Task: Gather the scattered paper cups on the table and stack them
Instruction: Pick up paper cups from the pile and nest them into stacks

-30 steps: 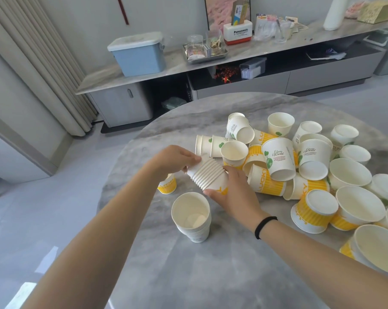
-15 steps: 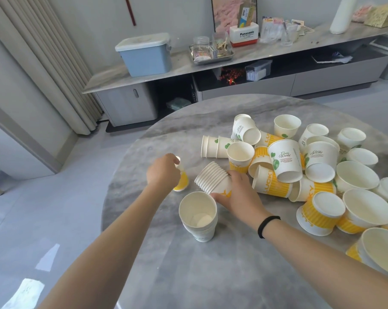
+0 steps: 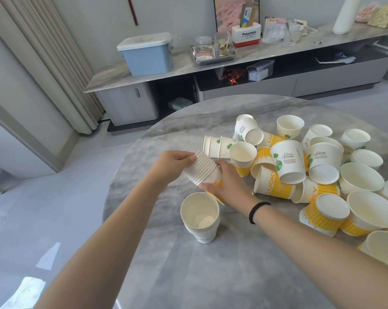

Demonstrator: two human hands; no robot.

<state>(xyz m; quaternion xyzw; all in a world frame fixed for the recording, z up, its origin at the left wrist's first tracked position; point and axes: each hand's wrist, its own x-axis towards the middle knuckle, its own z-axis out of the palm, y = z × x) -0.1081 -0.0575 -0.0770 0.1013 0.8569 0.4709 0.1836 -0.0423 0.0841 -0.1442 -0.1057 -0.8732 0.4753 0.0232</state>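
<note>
A sideways stack of white ribbed paper cups [image 3: 202,169] is held just above the grey marble table [image 3: 211,275]. My left hand [image 3: 173,163] grips its rim end. My right hand [image 3: 228,186], with a black band on the wrist, wraps its base end, where some yellow print shows. In front of the hands, a second stack of white cups [image 3: 201,217] stands upright on the table. To the right lies a scattered pile of cups [image 3: 288,161], white with green print or yellow-banded, some upright and some tipped over. Larger bowls [image 3: 371,210] sit at its near right.
The round table's left edge [image 3: 121,166] drops to a grey floor. Behind stands a long low cabinet [image 3: 233,61] with a blue lidded box [image 3: 147,55], a metal tray of jars [image 3: 213,52] and a tissue box [image 3: 246,35]. Curtains [image 3: 44,52] hang at the left.
My left hand reached left to a small yellow cup on the table, then came back to the stack's rim end. That cup is no longer on the table. The view has shifted slightly.
</note>
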